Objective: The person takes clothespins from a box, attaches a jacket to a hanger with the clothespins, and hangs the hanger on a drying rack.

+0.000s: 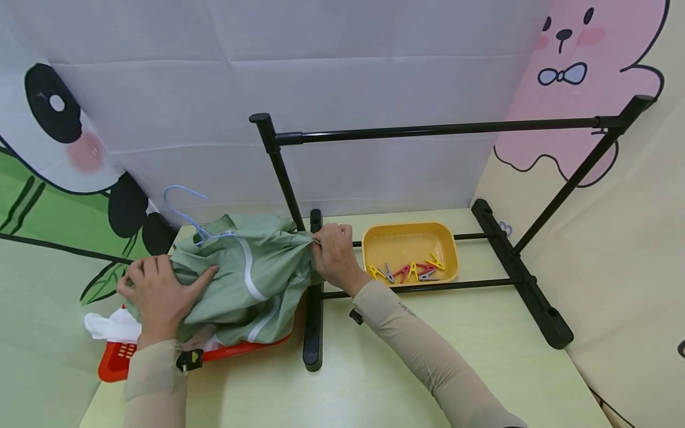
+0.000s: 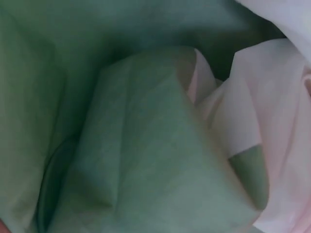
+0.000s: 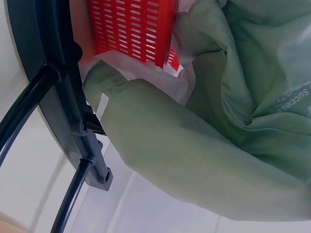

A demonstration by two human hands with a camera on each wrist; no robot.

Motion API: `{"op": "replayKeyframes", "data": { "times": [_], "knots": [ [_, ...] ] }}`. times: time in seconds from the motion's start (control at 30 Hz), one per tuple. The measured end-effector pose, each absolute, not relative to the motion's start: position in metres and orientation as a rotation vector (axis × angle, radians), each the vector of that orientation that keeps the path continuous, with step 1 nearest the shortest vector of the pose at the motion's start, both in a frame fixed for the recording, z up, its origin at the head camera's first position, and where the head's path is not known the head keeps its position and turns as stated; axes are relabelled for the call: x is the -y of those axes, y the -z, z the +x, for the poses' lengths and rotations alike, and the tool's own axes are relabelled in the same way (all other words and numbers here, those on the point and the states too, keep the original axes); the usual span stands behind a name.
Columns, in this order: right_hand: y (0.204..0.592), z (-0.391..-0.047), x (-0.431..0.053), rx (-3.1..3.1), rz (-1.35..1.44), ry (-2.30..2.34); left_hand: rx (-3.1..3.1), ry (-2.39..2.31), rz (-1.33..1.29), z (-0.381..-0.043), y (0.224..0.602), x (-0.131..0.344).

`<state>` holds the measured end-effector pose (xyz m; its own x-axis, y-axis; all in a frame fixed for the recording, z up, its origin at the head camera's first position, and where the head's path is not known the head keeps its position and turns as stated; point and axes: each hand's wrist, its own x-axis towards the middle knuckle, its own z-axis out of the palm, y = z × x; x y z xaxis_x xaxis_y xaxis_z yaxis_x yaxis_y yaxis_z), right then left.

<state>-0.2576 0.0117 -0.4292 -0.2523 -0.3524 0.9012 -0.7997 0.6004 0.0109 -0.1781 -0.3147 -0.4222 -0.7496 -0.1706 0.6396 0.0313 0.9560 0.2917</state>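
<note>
A crumpled green garment (image 1: 267, 261) with white stripes lies over a red basket (image 1: 115, 359). The hook of a blue hanger (image 1: 184, 189) sticks up at the garment's upper left, and part of the hanger lies on the fabric. My left hand (image 1: 160, 294) rests on the garment's left side, thumb spread wide from the fingers. At the right end, my right hand (image 1: 337, 255) pinches a gathered edge of the cloth beside the rack post. Green folds (image 2: 146, 145) and pale pink cloth (image 2: 277, 107) fill the left wrist view. Printed lettering shows on the garment (image 3: 262, 121) in the right wrist view.
A black rack (image 1: 439, 129) stands on the table (image 1: 407, 362), its left foot (image 1: 313, 333) close beside the basket. Between its feet sits a yellow tray (image 1: 409, 235) with several coloured clothespins (image 1: 412, 271). White cloth (image 1: 112, 326) hangs over the basket's left end.
</note>
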Motion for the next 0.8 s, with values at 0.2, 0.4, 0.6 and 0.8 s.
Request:
{"op": "replayKeyframes", "data": {
  "times": [0.2, 0.4, 0.6, 0.8],
  "knots": [
    [0.4298, -0.258, -0.0123, 1.846, 0.925, -0.615, 2.355, 0.381, 0.067, -0.1781, 0.4222, 0.3161],
    [0.4307, -0.2591, -0.0125, 1.828, 0.916, -0.665, 2.313, 0.379, 0.042, -0.1785, 0.4239, 0.3167],
    [0.4305, -0.2597, -0.0133, 1.817, 0.893, -0.711, 2.351, 0.395, 0.047, -0.1776, 0.4231, 0.3172],
    [0.4305, -0.2595, -0.015, 1.809, 0.882, -0.751, 2.403, 0.413, 0.053, -0.176, 0.4218, 0.3193]
  ]
}}
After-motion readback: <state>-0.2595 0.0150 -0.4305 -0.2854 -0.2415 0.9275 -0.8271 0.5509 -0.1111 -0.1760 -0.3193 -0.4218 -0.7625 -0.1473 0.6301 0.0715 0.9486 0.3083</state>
